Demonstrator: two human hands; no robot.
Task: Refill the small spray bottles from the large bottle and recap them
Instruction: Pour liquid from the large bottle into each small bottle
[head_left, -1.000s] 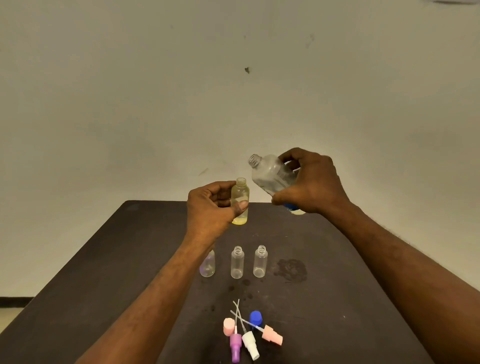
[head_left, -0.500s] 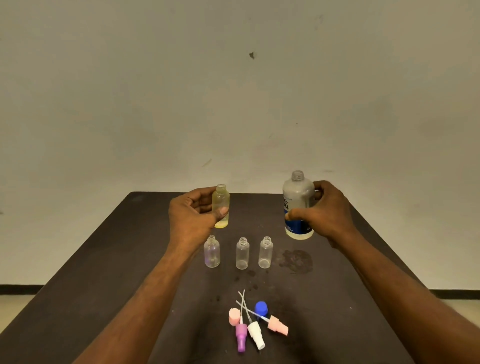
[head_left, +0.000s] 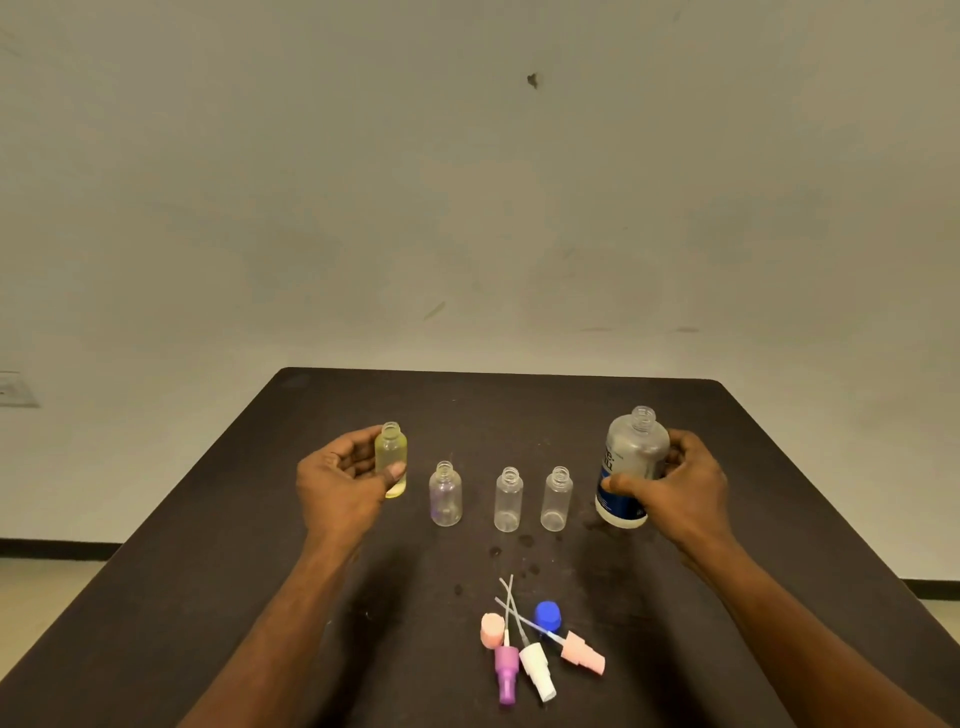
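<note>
Dark table (head_left: 218, 561), wet spots (head_left: 511, 545) on it, pale marked wall (head_left: 467, 182) behind.

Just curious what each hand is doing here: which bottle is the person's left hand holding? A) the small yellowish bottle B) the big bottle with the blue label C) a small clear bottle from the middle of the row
A: the left hand grips the small yellowish bottle, while the right hand holds the large bottle.

The right hand (head_left: 680, 488) covers the large bottle's (head_left: 631, 467) far side, and its label print is too small to read. The left thumb hides part of the yellow bottle (head_left: 392, 457).
</note>
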